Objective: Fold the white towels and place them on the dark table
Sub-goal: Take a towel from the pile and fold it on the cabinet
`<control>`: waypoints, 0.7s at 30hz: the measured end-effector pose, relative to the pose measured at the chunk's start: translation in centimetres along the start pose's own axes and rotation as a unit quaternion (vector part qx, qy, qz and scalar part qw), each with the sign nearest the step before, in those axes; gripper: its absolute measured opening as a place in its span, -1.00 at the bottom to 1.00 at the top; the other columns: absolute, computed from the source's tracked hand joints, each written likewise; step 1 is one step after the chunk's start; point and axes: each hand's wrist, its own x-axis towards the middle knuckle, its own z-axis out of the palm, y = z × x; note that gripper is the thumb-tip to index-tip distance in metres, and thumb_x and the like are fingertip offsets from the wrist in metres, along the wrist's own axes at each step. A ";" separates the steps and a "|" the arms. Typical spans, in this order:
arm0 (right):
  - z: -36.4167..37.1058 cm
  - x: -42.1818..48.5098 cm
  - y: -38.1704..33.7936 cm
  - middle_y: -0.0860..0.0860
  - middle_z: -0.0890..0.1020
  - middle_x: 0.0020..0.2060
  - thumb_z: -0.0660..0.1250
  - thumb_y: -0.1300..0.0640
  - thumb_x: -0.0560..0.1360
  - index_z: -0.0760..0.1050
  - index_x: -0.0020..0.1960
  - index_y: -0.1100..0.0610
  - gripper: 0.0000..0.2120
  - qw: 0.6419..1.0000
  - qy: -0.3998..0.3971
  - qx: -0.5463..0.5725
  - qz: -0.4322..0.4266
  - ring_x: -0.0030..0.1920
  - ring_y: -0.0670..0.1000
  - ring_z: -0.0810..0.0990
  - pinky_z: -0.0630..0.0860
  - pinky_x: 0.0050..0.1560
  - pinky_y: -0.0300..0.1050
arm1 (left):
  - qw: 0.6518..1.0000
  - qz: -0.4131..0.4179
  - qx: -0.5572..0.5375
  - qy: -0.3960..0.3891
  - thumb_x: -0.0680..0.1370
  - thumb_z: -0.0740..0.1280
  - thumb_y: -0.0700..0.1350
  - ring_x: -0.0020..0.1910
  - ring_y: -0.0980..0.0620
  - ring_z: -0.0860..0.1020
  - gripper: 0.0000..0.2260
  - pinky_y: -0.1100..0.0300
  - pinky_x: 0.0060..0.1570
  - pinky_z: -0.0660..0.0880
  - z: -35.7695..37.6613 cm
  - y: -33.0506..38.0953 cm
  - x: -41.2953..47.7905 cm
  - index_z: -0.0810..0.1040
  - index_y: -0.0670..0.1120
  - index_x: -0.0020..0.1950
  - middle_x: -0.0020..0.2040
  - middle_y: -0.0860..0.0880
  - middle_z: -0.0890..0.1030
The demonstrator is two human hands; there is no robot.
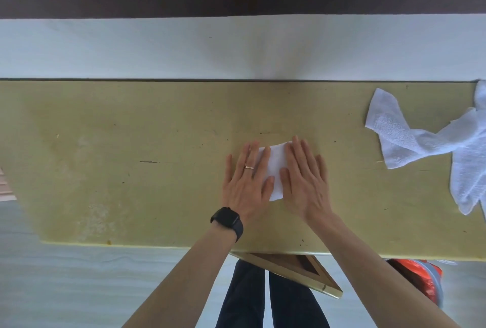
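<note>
left hand [246, 183] and right hand [305, 177] flat on folded towel [276, 169], table [131, 143]

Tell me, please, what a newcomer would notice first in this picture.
The hands stand out first: the left hand and right hand press flat, side by side, on a small folded white towel near the middle of the yellowish table. Next, crumpled white towels lie unfolded at the table's right end. A black watch on the left wrist also catches the eye.
</note>
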 end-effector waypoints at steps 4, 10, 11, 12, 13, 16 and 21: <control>0.3 0.2 0.6 -0.02 -0.03 0.62 -0.14 -0.08 0.67 -0.04 0.62 0.14 -0.42 0.997 -0.071 -0.033 -0.010 0.60 -0.03 -0.10 -0.06 0.55 0.18 | 0.999 -0.016 -0.004 -0.040 0.64 -0.01 0.21 0.59 0.05 -0.21 -0.41 -0.14 0.52 -0.26 0.6 -0.7 -0.2 -0.06 0.07 0.63 0.62 0.07 -0.22; 0.3 -3.6 -0.4 -0.02 -0.07 0.62 -0.16 -0.13 0.67 -0.10 0.62 0.13 -0.39 0.993 -0.108 -0.048 0.009 0.60 -0.01 -0.12 -0.07 0.54 0.27 | 0.998 -0.018 -0.008 -0.052 0.64 0.02 0.21 0.60 0.04 -0.15 -0.40 -0.17 0.52 -0.16 0.2 -0.7 -3.0 -0.03 0.06 0.63 0.63 0.07 -0.18; 0.3 -4.8 -0.9 -0.01 -0.08 0.62 -0.15 -0.13 0.67 -0.11 0.62 0.14 -0.39 0.992 -0.115 -0.044 0.015 0.60 -0.01 -0.12 -0.07 0.54 0.27 | 0.998 -0.012 -0.011 -0.060 0.64 0.03 0.21 0.60 0.04 -0.14 -0.40 -0.18 0.51 -0.13 0.1 -0.8 -4.1 -0.03 0.06 0.63 0.63 0.08 -0.18; 0.3 -6.2 -1.5 -0.01 -0.09 0.62 -0.14 -0.13 0.66 -0.11 0.62 0.14 -0.39 0.992 -0.121 -0.038 0.021 0.60 -0.01 -0.13 -0.09 0.54 0.26 | 0.998 -0.003 -0.015 -0.068 0.64 0.03 0.20 0.60 0.03 -0.14 -0.41 -0.19 0.50 -0.10 -0.1 -0.8 -5.3 -0.04 0.07 0.63 0.63 0.09 -0.18; 0.1 -7.3 -2.0 -0.01 -0.09 0.62 -0.13 -0.13 0.66 -0.10 0.62 0.14 -0.39 0.992 -0.123 -0.031 0.027 0.60 -0.01 -0.13 -0.11 0.54 0.24 | 0.997 0.009 -0.016 -0.073 0.65 0.03 0.19 0.60 0.03 -0.14 -0.42 -0.19 0.49 -0.08 -0.5 -0.8 -6.4 -0.05 0.09 0.63 0.63 0.09 -0.18; -1.1 -9.7 -3.5 -0.01 0.00 0.62 0.01 -0.11 0.65 0.01 0.62 0.10 -0.39 0.993 -0.096 0.010 0.071 0.60 0.00 -0.06 -0.11 0.55 0.12 | 0.997 -0.015 -0.035 -0.068 0.64 0.08 0.17 0.60 -0.01 -0.06 -0.42 -0.13 0.51 -0.06 -1.9 -0.4 -8.8 -0.05 0.15 0.62 0.63 0.03 -0.06; -3.8 -8.6 -5.6 0.05 0.33 0.41 0.31 -0.11 0.55 0.24 0.48 0.10 -0.41 0.941 -0.058 0.144 0.300 0.37 0.11 0.30 0.30 0.34 0.04 | 0.892 -0.386 -0.232 -0.045 0.54 0.32 0.13 0.27 -0.13 0.38 -0.49 -0.05 0.24 0.40 -4.7 2.7 -7.8 0.31 -0.06 0.41 0.30 -0.11 0.44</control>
